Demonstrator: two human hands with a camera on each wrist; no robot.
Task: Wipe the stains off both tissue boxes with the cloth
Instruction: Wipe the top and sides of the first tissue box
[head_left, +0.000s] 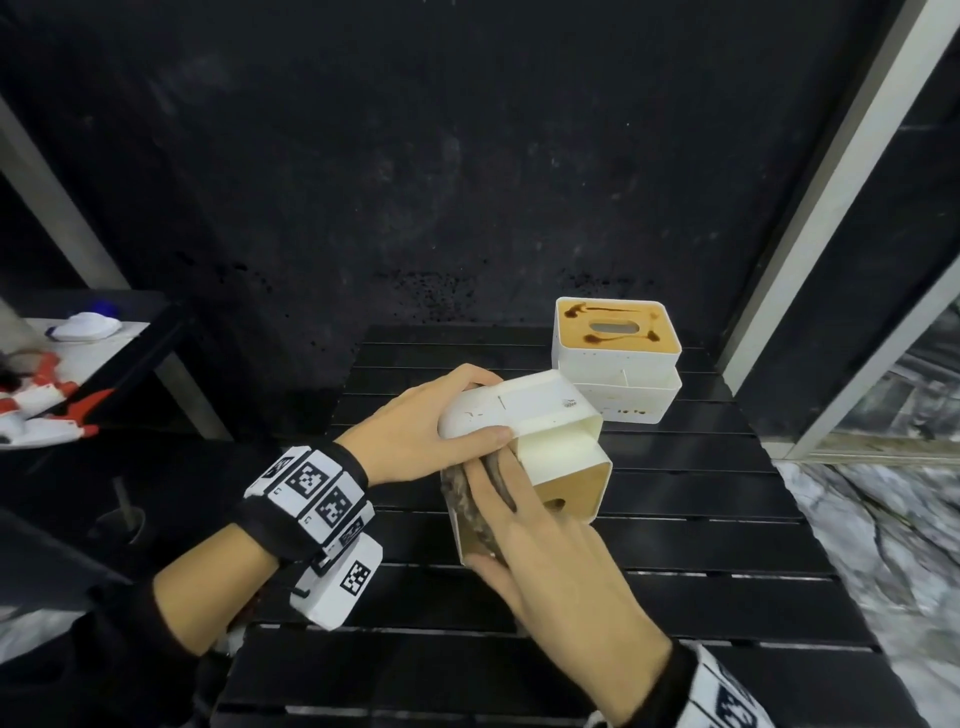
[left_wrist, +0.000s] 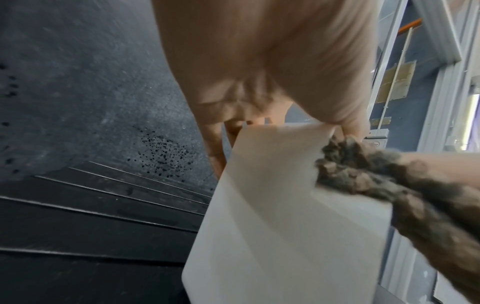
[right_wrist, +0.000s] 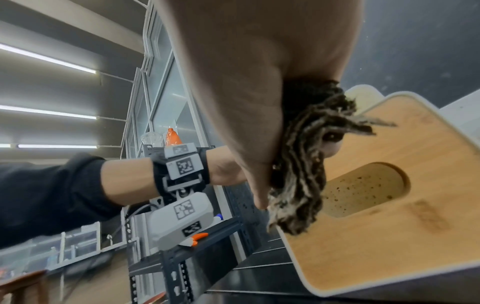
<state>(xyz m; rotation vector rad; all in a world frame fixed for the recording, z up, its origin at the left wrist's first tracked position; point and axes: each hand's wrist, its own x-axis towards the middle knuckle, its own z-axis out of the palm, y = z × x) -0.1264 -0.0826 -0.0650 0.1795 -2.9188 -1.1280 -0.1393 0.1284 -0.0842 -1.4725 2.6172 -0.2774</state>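
Note:
My left hand (head_left: 415, 431) grips a white tissue box (head_left: 545, 415) by its rounded end and holds it tilted on its side over the black slatted table (head_left: 675, 519). Its wooden lid (right_wrist: 389, 236), with an oval slot and a faint brown smear, faces my right hand (head_left: 545, 561). That hand holds a bunched, mottled brown-grey cloth (head_left: 462, 499) against the lid's left edge. From the left wrist I see the box's white side (left_wrist: 272, 205) and the cloth (left_wrist: 376, 181) at its corner. A second white tissue box (head_left: 615, 332) stands at the back right, dark brown stains on its wooden top.
A low shelf at the left (head_left: 145, 332) carries white and red-orange objects (head_left: 52, 400). A dark speckled wall rises behind the table. A pale metal post (head_left: 831, 208) stands at the right, with marbled floor (head_left: 883, 545) beyond the table's right edge.

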